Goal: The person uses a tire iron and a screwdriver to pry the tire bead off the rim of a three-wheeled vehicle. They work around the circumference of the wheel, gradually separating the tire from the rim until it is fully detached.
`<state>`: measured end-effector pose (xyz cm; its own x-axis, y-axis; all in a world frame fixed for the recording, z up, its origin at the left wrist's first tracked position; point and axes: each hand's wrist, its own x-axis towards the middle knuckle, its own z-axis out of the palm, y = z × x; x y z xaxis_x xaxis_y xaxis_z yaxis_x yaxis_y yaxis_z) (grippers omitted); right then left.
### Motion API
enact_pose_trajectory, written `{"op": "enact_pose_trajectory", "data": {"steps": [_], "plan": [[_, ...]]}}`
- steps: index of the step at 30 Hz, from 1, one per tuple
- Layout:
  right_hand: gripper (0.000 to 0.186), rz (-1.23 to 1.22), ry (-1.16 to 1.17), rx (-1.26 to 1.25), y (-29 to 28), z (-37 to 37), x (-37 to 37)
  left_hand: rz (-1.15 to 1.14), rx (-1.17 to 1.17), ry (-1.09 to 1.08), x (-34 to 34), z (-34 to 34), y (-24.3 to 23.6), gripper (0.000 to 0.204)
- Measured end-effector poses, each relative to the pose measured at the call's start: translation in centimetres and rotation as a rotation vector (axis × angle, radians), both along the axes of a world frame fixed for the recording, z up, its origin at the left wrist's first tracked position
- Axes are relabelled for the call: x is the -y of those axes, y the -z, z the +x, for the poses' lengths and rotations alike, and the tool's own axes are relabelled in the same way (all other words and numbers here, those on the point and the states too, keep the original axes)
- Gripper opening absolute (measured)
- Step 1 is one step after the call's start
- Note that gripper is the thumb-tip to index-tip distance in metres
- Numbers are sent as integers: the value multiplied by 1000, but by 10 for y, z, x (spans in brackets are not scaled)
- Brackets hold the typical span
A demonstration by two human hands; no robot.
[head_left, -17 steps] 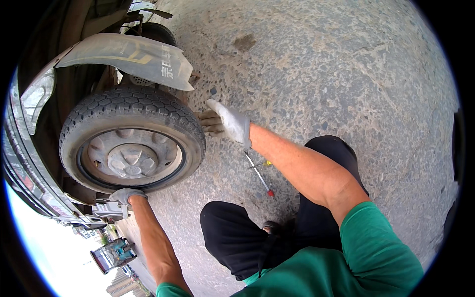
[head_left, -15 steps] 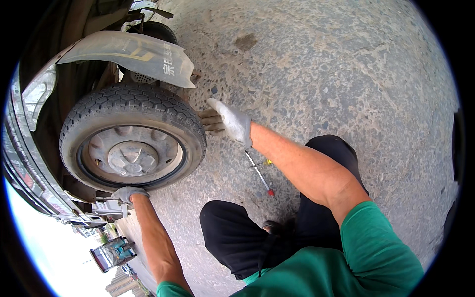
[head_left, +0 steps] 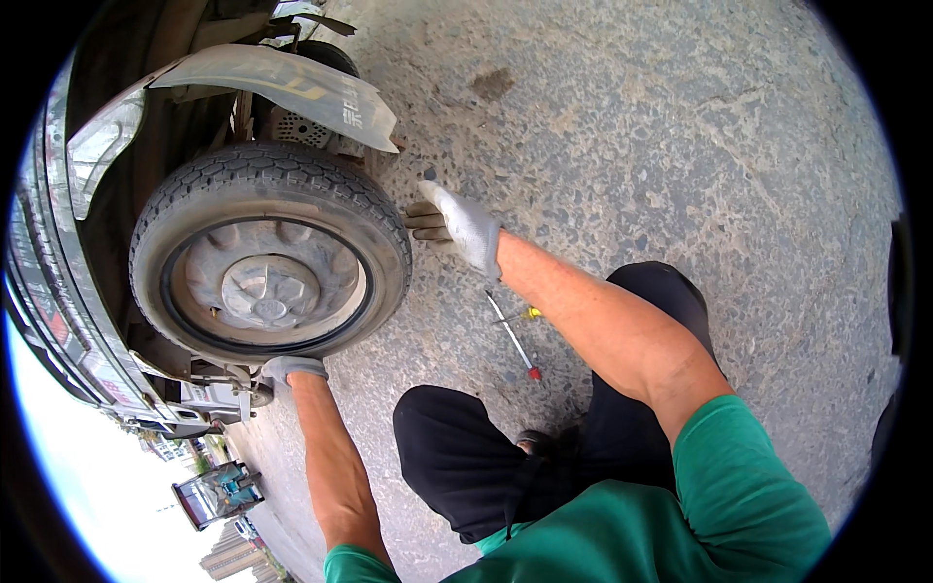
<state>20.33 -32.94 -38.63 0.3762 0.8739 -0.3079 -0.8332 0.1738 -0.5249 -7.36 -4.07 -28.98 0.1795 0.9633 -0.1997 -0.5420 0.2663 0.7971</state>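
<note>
A dusty wheel (head_left: 275, 260) with a black treaded tyre and a grey steel rim stands at the left, under a vehicle's wheel arch. My left hand (head_left: 295, 369), in a grey glove, presses on the tyre's near edge; some of its fingers are hidden against the rubber. Beside the tyre's right side is my right hand (head_left: 457, 225), in a grey glove with dirty palm side. Its fingers are stretched toward the tread with the thumb apart, and I cannot tell whether they touch it.
On the paved ground lie a rod with a red end (head_left: 515, 337) and a yellow-handled tool (head_left: 532, 313), close by my right forearm. A mud flap (head_left: 301, 92) sticks out beyond the wheel. Farther off at lower left stands a small blue-green vehicle (head_left: 219, 496).
My left hand has slid rightward along the tyre's near edge. The right hand keeps its place beside the tread. The whole view has shifted slightly.
</note>
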Motion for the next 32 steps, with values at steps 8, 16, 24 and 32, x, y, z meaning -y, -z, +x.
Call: {"op": "enact_pose_trajectory", "data": {"steps": [8, 16, 24, 32], "plan": [[81, -42, 72, -47, -4, 6, 6, -243, -643, 77, 97, -3, -21, 64], [83, -32, 56, 18, -3, 11, 18, 798, -1089, 83, 145, -16, -61, 42], [81, -38, 38, 33, 4, 14, 13, 1858, -1454, -63, 131, 102, -134, 65], [79, -87, 58, -21, 12, 24, 13, 1896, -1314, -278, 108, 135, -95, 72]]}}
